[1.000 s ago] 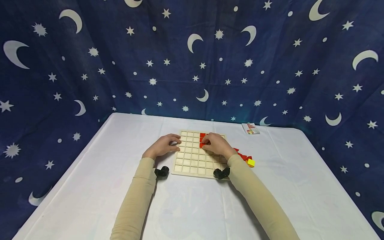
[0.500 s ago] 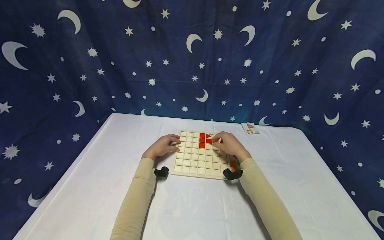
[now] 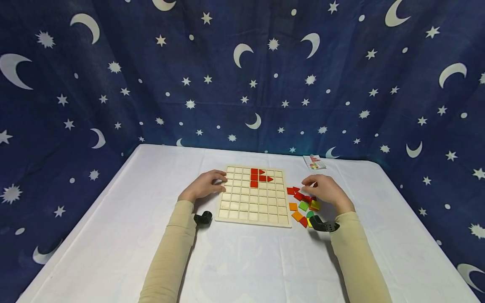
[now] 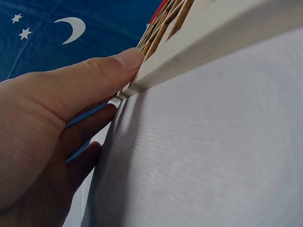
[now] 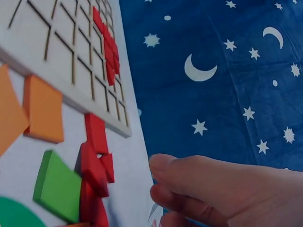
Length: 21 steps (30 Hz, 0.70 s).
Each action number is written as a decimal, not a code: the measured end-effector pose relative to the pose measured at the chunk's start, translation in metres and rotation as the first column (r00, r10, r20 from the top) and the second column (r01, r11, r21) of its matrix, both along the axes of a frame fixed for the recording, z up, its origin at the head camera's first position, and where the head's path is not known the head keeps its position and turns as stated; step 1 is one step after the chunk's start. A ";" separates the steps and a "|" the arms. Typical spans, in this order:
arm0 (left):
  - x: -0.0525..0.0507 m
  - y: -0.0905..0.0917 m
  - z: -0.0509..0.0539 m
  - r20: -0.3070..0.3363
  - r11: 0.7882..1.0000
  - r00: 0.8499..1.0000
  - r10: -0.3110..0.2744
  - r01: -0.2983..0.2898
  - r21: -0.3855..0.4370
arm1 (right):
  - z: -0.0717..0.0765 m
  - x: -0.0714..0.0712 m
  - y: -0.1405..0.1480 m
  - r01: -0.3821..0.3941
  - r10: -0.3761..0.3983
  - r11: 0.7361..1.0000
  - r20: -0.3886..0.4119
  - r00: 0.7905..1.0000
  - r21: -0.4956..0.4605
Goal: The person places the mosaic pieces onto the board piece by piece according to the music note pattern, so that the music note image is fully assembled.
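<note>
A wooden grid board [image 3: 248,202] lies on the table with red squares [image 3: 254,177] and red triangles [image 3: 270,179] in its upper middle cells. The left hand [image 3: 202,185] rests at the board's left edge; in the left wrist view its thumb [image 4: 102,75] touches the rim, fingers relaxed. Above the upper part of a pile of loose pieces hovers the right hand [image 3: 327,191], fingers bent loosely, nothing seen in them. In the right wrist view the hand [image 5: 213,189] is beside red pieces [image 5: 94,165], a green square [image 5: 57,187] and an orange square [image 5: 43,109].
A small printed card [image 3: 314,162] lies at the back right of the white-covered table [image 3: 242,261]. Orange, green, red and yellow pieces [image 3: 297,216] spread along the board's right side. A dark blue cloth [image 3: 212,54] with moons and stars hangs behind.
The right hand has moved right, off the board and over the loose pieces. A red triangle that was at its fingertips now lies in a cell. The left hand has stayed at the board's edge.
</note>
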<state>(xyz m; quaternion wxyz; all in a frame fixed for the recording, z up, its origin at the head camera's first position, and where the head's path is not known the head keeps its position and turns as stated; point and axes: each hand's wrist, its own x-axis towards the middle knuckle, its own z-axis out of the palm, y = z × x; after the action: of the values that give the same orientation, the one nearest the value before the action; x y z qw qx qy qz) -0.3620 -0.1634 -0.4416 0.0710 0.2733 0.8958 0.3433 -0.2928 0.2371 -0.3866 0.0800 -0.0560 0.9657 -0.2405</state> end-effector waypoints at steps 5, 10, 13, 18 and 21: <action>0.000 0.000 0.000 0.001 1.000 1.000 -0.002 0.002 0.001 | -0.004 0.003 -0.001 -0.009 0.007 1.000 0.071 0.997 0.027; 0.002 0.000 0.000 0.017 1.000 1.000 0.003 -0.003 0.002 | -0.010 0.005 -0.005 0.023 -0.026 0.999 0.099 0.995 0.038; 0.002 0.000 0.001 0.015 1.000 1.000 0.006 -0.006 0.000 | -0.012 0.005 -0.007 0.036 -0.039 0.999 0.111 0.993 0.030; 0.002 0.000 0.001 0.000 1.000 1.000 0.004 -0.004 -0.001 | -0.013 0.005 -0.008 0.033 -0.037 0.999 0.119 0.992 0.030; 0.001 0.000 0.001 0.001 1.000 1.000 0.002 -0.002 0.002 | -0.013 0.005 -0.009 0.030 -0.034 0.999 0.118 0.992 0.032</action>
<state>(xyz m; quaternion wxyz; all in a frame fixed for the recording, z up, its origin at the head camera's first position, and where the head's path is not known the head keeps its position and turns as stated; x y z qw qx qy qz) -0.3607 -0.1630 -0.4404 0.0712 0.2723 0.8957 0.3442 -0.2883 0.2277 -0.3995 0.1341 -0.0248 0.9636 -0.2299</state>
